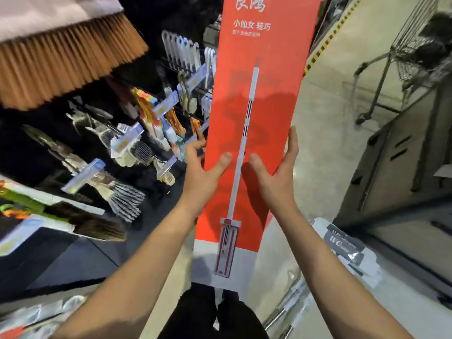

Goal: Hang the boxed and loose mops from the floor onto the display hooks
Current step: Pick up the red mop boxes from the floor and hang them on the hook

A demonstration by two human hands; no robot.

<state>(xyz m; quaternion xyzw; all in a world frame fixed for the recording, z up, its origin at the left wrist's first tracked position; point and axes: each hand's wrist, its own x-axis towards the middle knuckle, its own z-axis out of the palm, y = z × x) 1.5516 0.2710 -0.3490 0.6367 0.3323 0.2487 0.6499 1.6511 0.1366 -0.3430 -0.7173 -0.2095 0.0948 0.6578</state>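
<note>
Brushes (127,148) are hung on hooks along the dark display at the left, under a big broom head (61,62) with orange bristles. Price tags (166,104) are clipped to the hook ends. Just right of these, the left hand (203,172) is laid against the left edge of the box (254,113), thumb flat on the red front and fingers spread round behind the edge. The box, tall and red with a mop pictured on it, is held upright in mid-air between both hands, its white lower end above the person's dark trousers (210,314). The right hand (278,172) is pressed to the right edge, thumb on the front, fingers straight and together along the side. Wrapped mops (342,250) are seen lying on the floor at lower right. A wire cart (401,52) is parked at upper right.
</note>
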